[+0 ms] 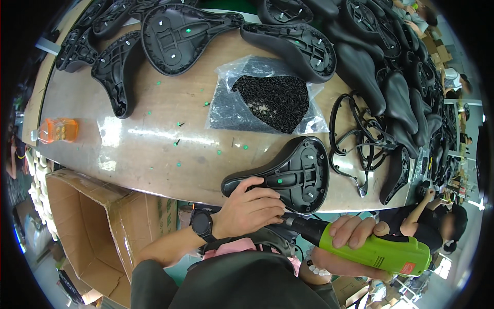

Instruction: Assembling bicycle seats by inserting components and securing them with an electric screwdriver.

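A black bicycle saddle [316, 177] lies upside down at the table's near edge, its ribbed underside facing up and its nose to the left. My left hand [249, 208] is beside the nose, index finger touching it. The other fingers are bent together toward the tip of a green and black power screwdriver [378, 252]; whatever they pinch is hidden. My right hand [352, 232] is wrapped around the screwdriver, which points left, just below the saddle. Behind the saddle, an opened clear plastic bag [220, 113] holds a heap of black screws [280, 103].
More upturned saddles [172, 46] line the far side, with a pile [360, 77] at right. Black looped frames [360, 139] lie right of the bag. Small green pieces dot the table. An orange bottle [59, 130] lies left; an open cardboard box [110, 211] stands below. A co-worker [432, 221] sits right.
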`<state>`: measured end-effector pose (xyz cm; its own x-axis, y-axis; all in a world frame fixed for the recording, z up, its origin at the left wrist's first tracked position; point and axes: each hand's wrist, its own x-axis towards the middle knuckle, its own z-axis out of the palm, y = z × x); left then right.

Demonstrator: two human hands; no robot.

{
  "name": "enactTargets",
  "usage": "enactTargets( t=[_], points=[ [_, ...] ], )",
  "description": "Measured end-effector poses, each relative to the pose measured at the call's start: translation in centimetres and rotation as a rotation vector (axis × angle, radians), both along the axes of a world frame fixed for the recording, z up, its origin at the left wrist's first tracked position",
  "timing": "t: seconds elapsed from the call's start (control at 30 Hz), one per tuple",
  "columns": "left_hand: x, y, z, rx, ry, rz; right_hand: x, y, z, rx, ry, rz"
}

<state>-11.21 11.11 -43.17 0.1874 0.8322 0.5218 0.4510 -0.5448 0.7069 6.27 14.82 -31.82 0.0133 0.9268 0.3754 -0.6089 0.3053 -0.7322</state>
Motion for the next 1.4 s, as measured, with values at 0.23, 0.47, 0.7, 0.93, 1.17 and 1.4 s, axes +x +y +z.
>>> enactTargets(
  t=[0.23,0.47,0.7,0.93,1.17,1.4],
  points=[
    [-0.2,0.3,0.0,0.041,0.079,-0.026,-0.1,-0.3,-0.2,0.191,-0.183,0.027],
    [-0.2,-0.1,-0.3,0.064,0.042,-0.039,-0.7,-0.4,-0.5,0.126,-0.139,-0.034],
    [-0.7,0.1,0.8,0.054,0.147,-0.043,-0.3,-0.1,-0.2,0.188,-0.281,0.103],
    [-0.5,0.6,-0.3,-0.229,0.396,0.122,-0.8,0.7,-1.3,0.27,-0.438,0.086],
    [-0.7,0.7,-0.4,-0.221,0.4,0.094,-1.3,0.4,-2.3,0.318,-0.476,0.136],
    [-0.6,0.5,-0.5,-0.187,0.425,0.111,-1.6,1.4,-2.1,0.243,-0.509,0.155]
  ],
)
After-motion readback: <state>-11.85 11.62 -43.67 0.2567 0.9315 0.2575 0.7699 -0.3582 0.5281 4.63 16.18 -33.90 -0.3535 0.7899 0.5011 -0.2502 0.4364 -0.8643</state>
